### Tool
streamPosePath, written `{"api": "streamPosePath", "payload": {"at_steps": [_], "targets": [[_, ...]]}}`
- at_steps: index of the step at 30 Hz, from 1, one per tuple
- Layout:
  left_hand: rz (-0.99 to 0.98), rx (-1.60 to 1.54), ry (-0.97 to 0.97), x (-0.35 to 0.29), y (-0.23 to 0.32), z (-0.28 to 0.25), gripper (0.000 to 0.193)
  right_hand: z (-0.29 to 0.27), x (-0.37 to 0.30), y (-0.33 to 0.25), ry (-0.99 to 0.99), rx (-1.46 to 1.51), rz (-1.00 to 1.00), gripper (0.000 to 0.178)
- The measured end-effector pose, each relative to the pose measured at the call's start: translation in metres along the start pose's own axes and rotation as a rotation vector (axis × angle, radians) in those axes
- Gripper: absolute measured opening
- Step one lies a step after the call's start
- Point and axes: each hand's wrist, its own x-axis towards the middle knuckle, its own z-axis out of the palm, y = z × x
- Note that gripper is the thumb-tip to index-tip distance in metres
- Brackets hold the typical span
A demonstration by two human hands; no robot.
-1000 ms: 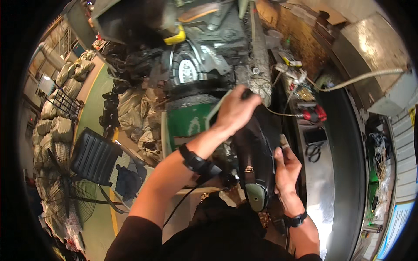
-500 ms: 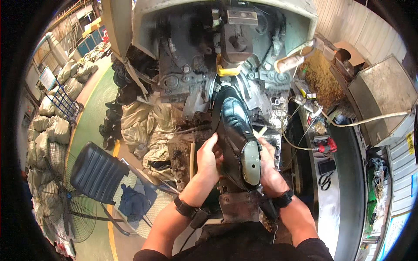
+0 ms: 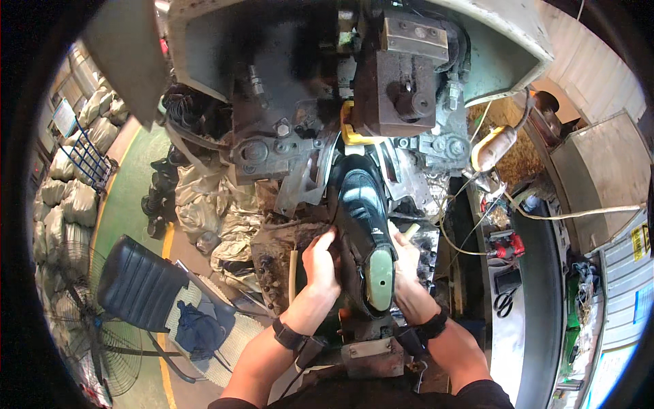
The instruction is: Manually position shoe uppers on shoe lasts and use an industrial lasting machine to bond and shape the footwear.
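A black leather shoe upper [image 3: 361, 201] is stretched on a shoe last, whose pale green top [image 3: 379, 273] with a small dark hole faces me at the heel end. My left hand [image 3: 320, 262] grips the shoe's left side near the heel. Along the opposite side, my right hand [image 3: 407, 262] is closed around it, its fingers partly hidden. The toe points away from me, between the metal side plates [image 3: 304, 174] of a machine [image 3: 402, 102]. Above the toe sits a yellow bracket [image 3: 351, 129]. Whether the toe touches the plates, I cannot tell. Bright light falls on the upper.
A lamp-like fitting [image 3: 494, 148] hangs on the machine's right. Farther right, scissors [image 3: 504, 303] and a red power tool [image 3: 507, 245] lie beside a dark belt [image 3: 548, 327]. On the left are a black chair [image 3: 143, 283], a fan [image 3: 102, 334], and dark shoes [image 3: 160, 194] by pale sacks.
The view has shifted, and the machine head looms larger. Held in both hands, the shoe has turned straighter, its heel swinging left. Both hands keep their grip.
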Motion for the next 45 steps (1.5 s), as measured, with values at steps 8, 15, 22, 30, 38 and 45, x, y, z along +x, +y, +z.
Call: {"api": "streamPosePath", "payload": {"at_steps": [8,15,22,30,38,45], "targets": [[0.181,0.024,-0.051,0.041,-0.029,-0.021,0.021,-0.004,0.028,0.018,0.023,0.126,0.008,0.03],[0.2,0.074,-0.062,0.062,-0.042,-0.032,0.018,-0.008,0.046,0.031,-0.055,0.158,-0.033,0.027],[0.179,0.038,-0.115,0.066,-0.043,-0.034,0.022,-0.001,0.032,0.019,-0.044,0.208,0.004,0.024],[-0.031,-0.07,-0.26,0.046,-0.026,-0.021,0.033,-0.002,0.024,0.008,-0.12,0.14,0.04,0.034],[0.229,0.258,0.067,0.038,0.017,-0.112,0.028,-0.187,0.067,-0.023,0.263,-0.641,-0.204,0.048],[0.253,0.167,0.061,0.015,0.016,-0.173,0.022,-0.272,0.11,0.026,0.43,-0.565,-0.27,0.081]]}}
